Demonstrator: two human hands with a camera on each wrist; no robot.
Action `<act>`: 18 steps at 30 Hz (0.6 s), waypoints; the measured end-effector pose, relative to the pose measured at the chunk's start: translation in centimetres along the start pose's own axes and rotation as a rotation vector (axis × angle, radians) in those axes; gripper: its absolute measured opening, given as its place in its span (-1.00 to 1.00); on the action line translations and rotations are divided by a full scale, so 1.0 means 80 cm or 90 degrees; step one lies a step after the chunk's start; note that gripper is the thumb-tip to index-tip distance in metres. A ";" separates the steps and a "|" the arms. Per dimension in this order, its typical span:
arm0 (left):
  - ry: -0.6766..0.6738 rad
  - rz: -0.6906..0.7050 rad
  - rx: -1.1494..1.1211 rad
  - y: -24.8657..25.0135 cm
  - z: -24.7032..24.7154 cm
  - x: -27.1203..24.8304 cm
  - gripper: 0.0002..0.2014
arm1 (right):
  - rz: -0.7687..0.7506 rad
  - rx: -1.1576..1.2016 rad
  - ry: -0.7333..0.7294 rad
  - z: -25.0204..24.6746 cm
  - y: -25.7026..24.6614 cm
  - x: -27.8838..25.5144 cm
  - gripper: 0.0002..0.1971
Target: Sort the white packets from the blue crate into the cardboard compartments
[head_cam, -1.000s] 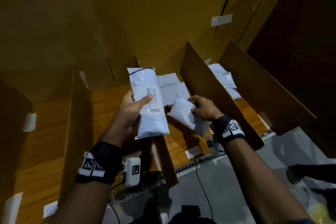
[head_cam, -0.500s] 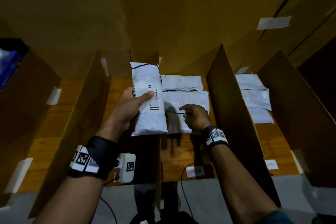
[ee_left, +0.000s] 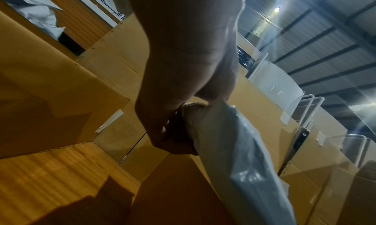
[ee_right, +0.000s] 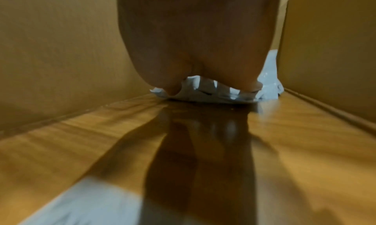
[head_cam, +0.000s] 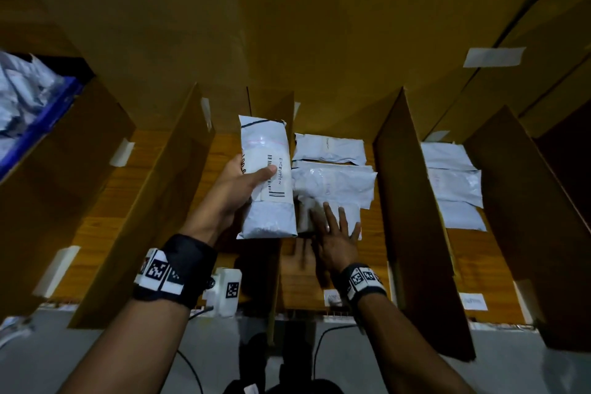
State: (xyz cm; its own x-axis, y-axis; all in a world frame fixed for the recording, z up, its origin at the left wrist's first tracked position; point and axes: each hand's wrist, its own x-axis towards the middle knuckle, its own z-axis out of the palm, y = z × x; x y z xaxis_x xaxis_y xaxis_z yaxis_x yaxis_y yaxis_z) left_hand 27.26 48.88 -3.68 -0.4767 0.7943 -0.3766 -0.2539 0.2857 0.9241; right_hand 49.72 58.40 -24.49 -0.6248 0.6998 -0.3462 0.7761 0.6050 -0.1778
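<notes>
matt cardboard, glossy plastic, polished wood

brown cardboard dividers (head_cam: 412,201) look matt and smooth; white packets (head_cam: 332,182) are crinkled, shiny plastic film; the wood-grain floor (ee_right: 305,140) is glossy and mirrors shadows; blue crate (head_cam: 38,125), upper left, looks like hard plastic.

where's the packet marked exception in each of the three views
Head: packet marked exception, centre, gripped by the left hand above a cardboard divider.
Left wrist: same packet, running from centre to lower right, edge-on below the hand.
Right wrist: not in it.
Shared landmark: wooden shelf floor.
</notes>
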 end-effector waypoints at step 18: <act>0.018 -0.002 0.046 -0.017 0.005 -0.058 -0.52 | 0.024 0.004 -0.116 -0.063 0.018 0.101 0.07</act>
State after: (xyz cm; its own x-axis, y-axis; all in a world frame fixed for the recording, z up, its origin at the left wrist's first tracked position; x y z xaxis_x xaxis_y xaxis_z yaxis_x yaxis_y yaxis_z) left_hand 30.17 45.02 -3.18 -0.4998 0.7779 -0.3809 -0.1945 0.3278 0.9245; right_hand 45.37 66.87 -22.88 -0.5696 0.6416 -0.5137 0.7999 0.5764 -0.1671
